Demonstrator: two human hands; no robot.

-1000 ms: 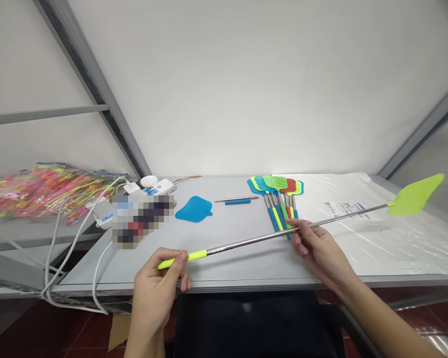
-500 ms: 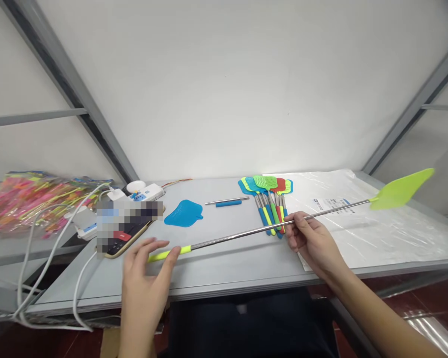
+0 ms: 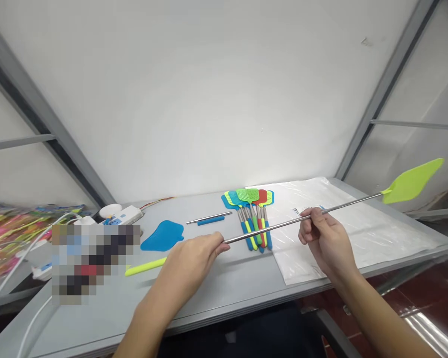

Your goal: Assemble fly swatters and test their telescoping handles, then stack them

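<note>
A yellow-green fly swatter [image 3: 269,227] with a long extended metal rod is held aslant above the table, its paddle off to the right. My left hand [image 3: 196,256] is closed round the rod just past the yellow grip, whose end sticks out to the left. Farther along, my right hand [image 3: 326,238] pinches the rod between thumb and fingers. Behind the rod lies a fanned bunch of shorter fly swatters [image 3: 252,214] in blue, green, yellow and red. A loose blue swatter paddle [image 3: 163,236] rests near my left hand, with a blue-gripped metal rod [image 3: 211,220] beyond it.
White plastic packaging [image 3: 302,194] covers the table's right side. At left are a blurred-out device [image 3: 97,258], a power strip [image 3: 125,216] and white cables [image 3: 32,323]. Bagged colourful items [image 3: 11,238] lie at the far left. A wall and metal frame posts [image 3: 381,89] bound the table.
My left hand has moved from the yellow grip to the metal rod and closed on it. My right hand keeps its hold. The view has shifted to the right.
</note>
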